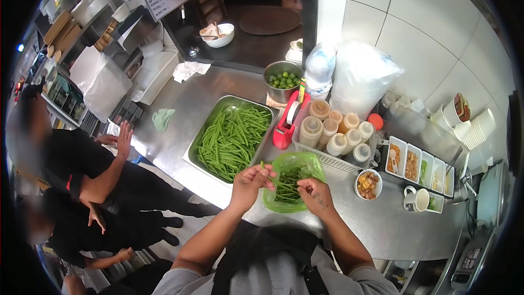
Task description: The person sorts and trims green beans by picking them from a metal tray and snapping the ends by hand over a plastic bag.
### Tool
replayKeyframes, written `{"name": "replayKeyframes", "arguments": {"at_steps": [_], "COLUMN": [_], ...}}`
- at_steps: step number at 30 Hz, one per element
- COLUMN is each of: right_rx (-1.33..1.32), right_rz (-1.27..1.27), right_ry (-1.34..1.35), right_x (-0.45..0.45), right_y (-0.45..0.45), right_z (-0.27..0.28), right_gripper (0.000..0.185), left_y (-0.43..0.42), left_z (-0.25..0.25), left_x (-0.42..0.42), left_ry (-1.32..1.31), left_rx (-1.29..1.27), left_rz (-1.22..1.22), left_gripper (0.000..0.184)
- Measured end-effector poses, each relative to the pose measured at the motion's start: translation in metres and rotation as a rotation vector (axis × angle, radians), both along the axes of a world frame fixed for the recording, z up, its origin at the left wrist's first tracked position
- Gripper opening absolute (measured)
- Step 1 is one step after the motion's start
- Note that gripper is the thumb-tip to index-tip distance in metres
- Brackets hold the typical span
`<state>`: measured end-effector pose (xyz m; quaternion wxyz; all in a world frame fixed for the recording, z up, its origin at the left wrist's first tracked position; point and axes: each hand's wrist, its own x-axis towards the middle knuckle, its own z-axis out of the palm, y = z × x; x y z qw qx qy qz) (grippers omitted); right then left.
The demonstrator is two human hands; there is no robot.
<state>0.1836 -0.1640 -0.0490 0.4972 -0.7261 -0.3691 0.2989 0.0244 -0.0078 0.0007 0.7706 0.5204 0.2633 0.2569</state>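
Observation:
My left hand (252, 184) is closed in a pinch, with the tip of a green bean (262, 164) poking up from its fingers. Over the right side of an open green plastic bag (308, 162), my right hand (315, 194) has its thumb and fingers pressed together; whatever they hold is too small to make out. Inside the bag lie short green bean pieces (289, 182). A steel pan (191, 152) just beyond my left hand is heaped with long green beans (232, 139).
Behind the bag stand a red tape dispenser (283, 131) and a basket (327, 158) of sauce bottles. A bowl of chopped food (368, 184), a mug (416, 199) and a condiment tray (417, 166) are to the right. Co-workers (82, 158) stand at the left.

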Motion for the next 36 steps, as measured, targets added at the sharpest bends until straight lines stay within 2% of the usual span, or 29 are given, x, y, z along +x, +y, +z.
{"name": "replayKeyframes", "arguments": {"at_steps": [2, 3, 5, 6, 8, 12, 14, 15, 16, 17, 18, 19, 22, 23, 26, 27, 28, 30, 32, 34, 36], "right_rx": [0.185, 0.182, 0.187, 0.187, 0.317, 0.382, 0.301, 0.311, 0.313, 0.295, 0.267, 0.219, 0.270, 0.273, 0.097, 0.054, 0.057, -0.063, -0.112, -0.033, -0.032], "right_rz": [-0.047, -0.047, 0.086, 0.084, 0.143, 0.099, -0.074, -0.161, -0.156, -0.265, -0.369, -0.439, -0.481, -0.468, -0.213, -0.178, -0.176, -0.041, 0.009, -0.047, -0.050], "right_ry": [0.095, 0.098, -0.144, -0.144, -0.447, -0.476, -0.253, -0.143, -0.142, 0.225, 0.593, 0.695, 0.695, 0.697, -0.008, -0.081, -0.082, -0.420, -0.430, -0.564, -0.570], "right_x": [-0.006, -0.009, -0.011, -0.011, -0.009, -0.006, -0.008, -0.008, -0.007, -0.007, -0.006, -0.001, 0.009, 0.009, 0.003, -0.001, -0.002, -0.005, -0.007, -0.012, -0.012], "right_y": [0.000, 0.000, -0.002, -0.002, 0.002, 0.007, 0.007, 0.012, 0.014, 0.017, 0.019, 0.022, 0.019, 0.018, 0.008, 0.004, 0.005, 0.002, -0.001, 0.004, 0.006], "right_z": [0.000, 0.011, 0.042, 0.040, 0.033, 0.026, 0.019, 0.001, -0.003, -0.005, -0.006, -0.006, -0.010, -0.012, -0.019, -0.009, -0.008, -0.008, -0.015, -0.008, -0.004], "right_gripper": [0.014, 0.014, 0.015, 0.015, 0.017, 0.009, 0.007, 0.002, 0.002, 0.002, 0.006, 0.010, 0.010, 0.010, 0.015, 0.016, 0.016, 0.015, 0.020, 0.022, 0.020], "left_y": [0.002, 0.002, 0.002, 0.001, 0.000, -0.010, -0.021, -0.029, -0.035, -0.040, -0.043, -0.044, -0.035, -0.024, 0.015, 0.035, 0.047, 0.075, 0.097, 0.089, 0.075], "left_z": [-0.002, -0.003, -0.004, -0.004, -0.002, -0.004, -0.005, 0.000, 0.003, 0.003, 0.003, 0.004, 0.004, 0.001, 0.012, 0.002, 0.012, 0.008, -0.015, -0.013, -0.009], "left_x": [-0.001, -0.001, -0.002, -0.002, -0.002, -0.002, -0.002, -0.001, -0.001, -0.001, -0.002, -0.003, -0.007, -0.009, -0.019, -0.023, -0.027, -0.034, -0.042, -0.042, -0.040], "left_ry": [-0.004, -0.002, 0.000, 0.013, 0.025, 0.039, 0.050, 0.040, 0.030, 0.022, 0.026, -0.028, -0.082, -0.022, 0.167, 0.221, 0.321, 0.428, 0.469, 0.484, 0.499], "left_rx": [-0.012, -0.017, -0.021, -0.031, -0.037, 0.013, 0.077, 0.395, 0.714, 0.938, 0.941, 0.972, 0.997, 1.096, 1.351, 1.368, 1.343, 1.247, 1.210, 1.224, 1.239], "left_rz": [0.008, 0.008, 0.005, -0.008, -0.019, -0.023, -0.016, -0.049, -0.080, -0.098, -0.091, -0.105, -0.082, 0.010, 0.279, 0.360, 0.359, 0.295, 0.227, 0.220, 0.213], "left_gripper": [0.024, 0.024, 0.024, 0.024, 0.024, 0.021, 0.019, 0.018, 0.018, 0.023, 0.023, 0.026, 0.030, 0.030, 0.031, 0.034, 0.035, 0.037, 0.040, 0.036, 0.032]}}
